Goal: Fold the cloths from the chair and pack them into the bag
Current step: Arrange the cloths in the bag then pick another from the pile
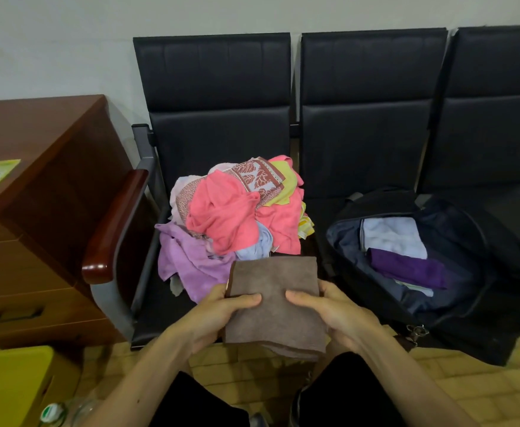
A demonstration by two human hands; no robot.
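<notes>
The person holds a folded brown cloth [274,291] in front of their knees, one hand on each side. The left hand [221,309] grips the cloth's left edge, thumb lying across the top face and fingers curled underneath. The right hand [329,309] grips the right edge in the same way, thumb on top pointing inward. The cloth is a thick, roughly square bundle; its far edge reaches the front of the left seat and its near edge sags slightly over the tiled floor [468,383]. On that left seat of the black bench [215,87] sits a loose pile of unfolded cloths [271,229]. A large pink cloth [221,217] lies on top, a lilac cloth [184,257] spills toward the front left, and a brown-and-white leaf-patterned cloth [258,177] lies at the back. On the middle seat, just beside the pile, lies the dark bag [483,272], unzipped and open. Inside it a folded light blue cloth [391,235] lies at the far end, with a folded purple cloth [406,269] overlapping its near edge. A glossy wooden armrest [114,223] bounds the bench's left end, and beyond it stands a wooden drawer unit [52,180]. A yellow box [9,386] and a plastic bottle [52,414] sit at lower left.
</notes>
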